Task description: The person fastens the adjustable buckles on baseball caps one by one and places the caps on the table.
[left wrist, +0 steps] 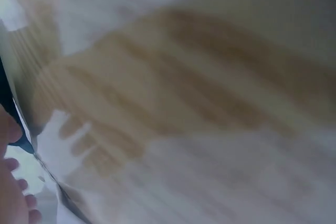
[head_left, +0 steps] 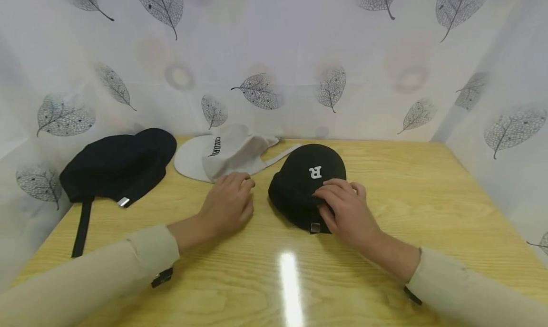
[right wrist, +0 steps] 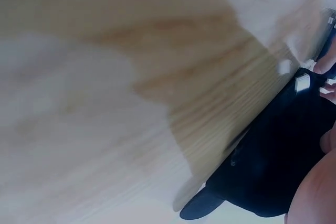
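Observation:
A black cap (head_left: 295,184) with a white letter R lies right of the table's middle, a small metal buckle (head_left: 315,227) at its near edge. My right hand (head_left: 348,210) grips the cap's near right side, fingers over the top and thumb lower down. Seen from the right wrist, the cap (right wrist: 262,156) lies against the table under the hand (right wrist: 315,192). My left hand (head_left: 229,203) is left of that cap, its fingers loosely bent and holding nothing. Just beyond it lies a white cap (head_left: 233,153) with dark lettering, its strap reaching toward the black cap.
A second dark cap (head_left: 117,163) lies at the far left, its strap (head_left: 83,229) hanging toward the near side. The wooden table (head_left: 411,189) meets leaf-printed white cloth (head_left: 291,42) at the back and sides. A bright reflection crosses the near middle.

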Demonstrator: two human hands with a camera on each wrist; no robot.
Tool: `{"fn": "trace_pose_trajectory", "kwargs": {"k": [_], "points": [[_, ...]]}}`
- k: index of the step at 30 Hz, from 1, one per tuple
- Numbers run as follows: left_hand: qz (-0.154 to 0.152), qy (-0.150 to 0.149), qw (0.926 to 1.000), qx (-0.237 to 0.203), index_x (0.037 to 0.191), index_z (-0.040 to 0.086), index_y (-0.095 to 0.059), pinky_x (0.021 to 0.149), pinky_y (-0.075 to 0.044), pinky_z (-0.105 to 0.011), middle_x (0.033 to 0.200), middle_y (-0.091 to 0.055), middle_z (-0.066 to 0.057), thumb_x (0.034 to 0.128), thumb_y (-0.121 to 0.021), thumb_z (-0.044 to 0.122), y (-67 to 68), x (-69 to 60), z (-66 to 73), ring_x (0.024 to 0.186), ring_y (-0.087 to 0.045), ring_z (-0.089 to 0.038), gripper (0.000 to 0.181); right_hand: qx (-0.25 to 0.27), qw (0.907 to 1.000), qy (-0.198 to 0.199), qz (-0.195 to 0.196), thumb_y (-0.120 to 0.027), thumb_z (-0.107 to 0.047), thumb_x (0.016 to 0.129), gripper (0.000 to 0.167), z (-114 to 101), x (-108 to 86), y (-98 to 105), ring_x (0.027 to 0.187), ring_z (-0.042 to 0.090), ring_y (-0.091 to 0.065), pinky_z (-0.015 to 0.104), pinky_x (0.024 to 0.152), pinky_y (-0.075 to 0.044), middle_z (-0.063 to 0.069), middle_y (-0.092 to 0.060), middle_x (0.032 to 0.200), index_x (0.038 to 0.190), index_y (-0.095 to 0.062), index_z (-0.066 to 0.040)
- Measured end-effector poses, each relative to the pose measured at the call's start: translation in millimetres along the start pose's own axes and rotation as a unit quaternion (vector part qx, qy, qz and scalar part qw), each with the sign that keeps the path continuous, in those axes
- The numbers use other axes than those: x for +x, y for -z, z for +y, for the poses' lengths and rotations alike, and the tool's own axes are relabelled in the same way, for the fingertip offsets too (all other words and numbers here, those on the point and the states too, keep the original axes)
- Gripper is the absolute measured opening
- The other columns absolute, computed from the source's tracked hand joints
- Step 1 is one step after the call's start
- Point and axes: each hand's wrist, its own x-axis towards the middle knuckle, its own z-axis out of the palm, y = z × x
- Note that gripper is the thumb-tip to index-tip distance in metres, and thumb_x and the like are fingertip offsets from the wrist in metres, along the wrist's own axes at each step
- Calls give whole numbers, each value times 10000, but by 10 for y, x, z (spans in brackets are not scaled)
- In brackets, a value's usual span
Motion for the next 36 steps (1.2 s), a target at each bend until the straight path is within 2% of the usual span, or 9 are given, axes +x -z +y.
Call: {"fn": "trace_pose_trajectory", "kwargs": {"k": [4, 9, 13, 17, 21, 30, 36], "points": [[-527, 258, 9980, 219, 1208, -33, -583, 1046, -438, -493, 1263, -577, -233, 888, -622, 274, -17, -29, -31, 1193, -543, -382, 446, 42, 9997, -215, -142, -722, -43, 823, 225, 12, -37, 21, 1138, 275, -579, 550, 875, -332, 53, -720, 1048, 1042, -709, -90], [-1146, 521, 9916, 287, 1369, -37, -499, 1157, -323, -537, 1457, -455, -280, 972, -549, 420, -20, -53, -30, 1377, -418, -435, 607, 95, 9991, -387, -132, -718, -47, 826, 207, 47, -82, 57, 1125, 269, -584, 548, 870, -319, 44, -725, 1027, 1027, -712, -97], [-1559, 751, 9848, 178, 1451, -31, -438, 1185, -264, -548, 1533, -372, -283, 996, -496, 484, -25, -80, -19, 1443, -333, -445, 690, 52, 9992, -374, -138, -719, -55, 824, 198, 84, -126, 75, 1114, 269, -588, 538, 853, -315, 41, -728, 1011, 1017, -711, -99], [-1819, 892, 9790, 204, 1482, -28, -404, 1185, -257, -555, 1537, -383, -263, 1008, -457, 515, -26, -80, -26, 1450, -329, -429, 722, -72, 9993, -353, -120, -719, -56, 823, 200, 155, -142, 97, 1112, 276, -587, 546, 853, -317, 51, -729, 1011, 1020, -709, -91], [-1885, 879, 9779, 229, 1488, -28, -392, 1168, -285, -561, 1510, -428, -250, 1018, -435, 514, -15, -56, -49, 1424, -375, -422, 719, -195, 9991, -378, -79, -708, -54, 826, 193, 250, -138, 133, 1108, 286, -585, 558, 852, -315, 65, -726, 1012, 1018, -707, -80], [-1633, 447, 9856, 26, 1467, -52, -408, 1129, -353, -544, 1411, -510, -226, 1009, -488, 472, -29, -120, -109, 1343, -466, -388, 701, -566, 9968, -539, -179, -644, -77, 817, 188, 448, -231, 244, 1098, 298, -574, 578, 847, -307, 85, -713, 992, 995, -699, -57], [-1622, 436, 9857, -144, 1470, -50, -411, 1136, -350, -532, 1407, -507, -216, 1007, -504, 461, 0, -110, -135, 1341, -465, -367, 696, -758, 9942, -723, -256, -638, -68, 795, 194, 595, -268, 328, 1086, 305, -564, 589, 846, -301, 95, -709, 979, 982, -688, -57]]}}
